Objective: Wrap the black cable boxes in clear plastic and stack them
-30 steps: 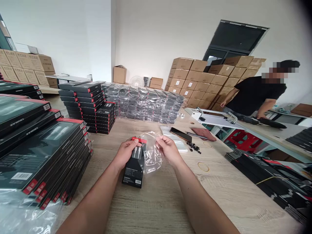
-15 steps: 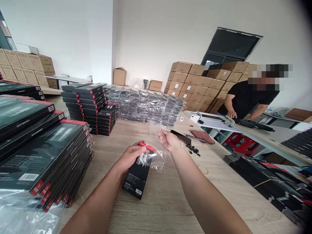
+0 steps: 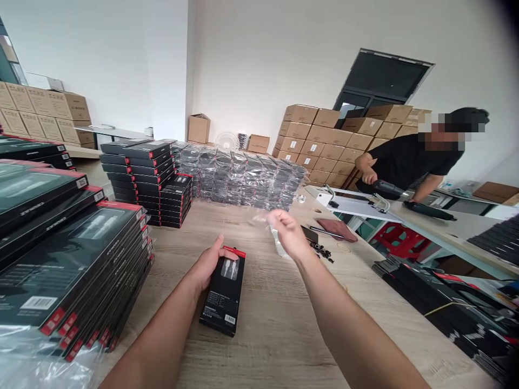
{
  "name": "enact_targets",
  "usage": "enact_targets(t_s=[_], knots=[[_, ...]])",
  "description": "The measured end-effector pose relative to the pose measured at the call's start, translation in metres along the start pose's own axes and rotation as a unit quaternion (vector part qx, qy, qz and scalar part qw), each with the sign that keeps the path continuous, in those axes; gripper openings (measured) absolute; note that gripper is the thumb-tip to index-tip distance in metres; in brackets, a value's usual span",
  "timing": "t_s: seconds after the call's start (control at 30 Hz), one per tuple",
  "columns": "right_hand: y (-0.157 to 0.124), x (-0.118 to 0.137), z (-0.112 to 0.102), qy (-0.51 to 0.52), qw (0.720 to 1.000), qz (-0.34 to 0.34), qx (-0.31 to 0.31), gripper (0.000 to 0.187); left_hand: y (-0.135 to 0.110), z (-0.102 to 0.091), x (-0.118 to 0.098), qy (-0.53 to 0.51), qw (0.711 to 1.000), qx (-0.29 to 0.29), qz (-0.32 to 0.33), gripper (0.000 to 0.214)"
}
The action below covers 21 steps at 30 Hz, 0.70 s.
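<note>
A slim black retail box with a red top end [image 3: 222, 297] lies on the wooden table, its window showing two pale plugs. My left hand [image 3: 211, 265] grips its upper left edge, the thumb pointing up and a finger across the red end. To the right and a little farther away, my right hand [image 3: 287, 231], slightly blurred, pinches a clear plastic bag [image 3: 280, 246]. The bag hangs below and left of the fingers, apart from the box. Small black parts [image 3: 322, 252] lie just beyond my right wrist.
Tall stacks of similar boxes [image 3: 93, 254] stand at the left. Plastic-wrapped packs [image 3: 239, 178] line the table's far side. Flat black packaging [image 3: 446, 308] bound with a yellow band lies right. A co-worker [image 3: 409, 162] holds a power tool [image 3: 387, 188] at another table.
The plastic has come off the box and is bunched in my right hand. The box has shifted slightly down and left. The co-worker has raised the power tool.
</note>
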State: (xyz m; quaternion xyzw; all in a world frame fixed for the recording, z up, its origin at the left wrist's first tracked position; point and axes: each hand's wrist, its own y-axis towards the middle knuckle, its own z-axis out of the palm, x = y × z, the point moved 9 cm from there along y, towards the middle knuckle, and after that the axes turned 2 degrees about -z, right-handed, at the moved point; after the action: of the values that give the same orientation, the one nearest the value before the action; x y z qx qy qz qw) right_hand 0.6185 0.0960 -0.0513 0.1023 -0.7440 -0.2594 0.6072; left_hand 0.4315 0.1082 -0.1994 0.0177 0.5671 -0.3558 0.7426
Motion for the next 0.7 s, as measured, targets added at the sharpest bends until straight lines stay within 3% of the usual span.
enact_targets(t_s=[0.1, 0.2, 0.3, 0.43, 0.53, 0.7], knots=[[-0.043, -0.015, 0.023, -0.066, 0.996, 0.005, 0.059, 0.008, -0.004, 0.009, 0.003, -0.001, 0.999, 0.035, -0.023, 0.073], [-0.069, -0.024, 0.034, -0.106, 0.991, -0.023, 0.081, 0.010, -0.006, 0.017, -0.004, 0.026, 0.997, 0.067, 0.032, 0.045], [-0.075, -0.026, 0.034, -0.142, 0.985, -0.054, 0.084, 0.013, -0.007, 0.022, -0.008, 0.059, 0.992, 0.088, 0.075, 0.028], [-0.078, -0.021, 0.031, -0.175, 0.977, -0.078, 0.098, 0.020, -0.003, 0.015, -0.009, 0.070, 0.991, 0.063, 0.090, 0.032], [-0.081, -0.015, 0.030, -0.210, 0.973, -0.063, 0.075, 0.016, 0.000, 0.011, -0.011, 0.085, 0.989, 0.034, 0.113, 0.037], [-0.087, -0.018, 0.056, -0.255, 0.959, -0.051, 0.111, 0.007, -0.001, 0.013, -0.013, 0.100, 0.985, 0.014, 0.139, 0.039]])
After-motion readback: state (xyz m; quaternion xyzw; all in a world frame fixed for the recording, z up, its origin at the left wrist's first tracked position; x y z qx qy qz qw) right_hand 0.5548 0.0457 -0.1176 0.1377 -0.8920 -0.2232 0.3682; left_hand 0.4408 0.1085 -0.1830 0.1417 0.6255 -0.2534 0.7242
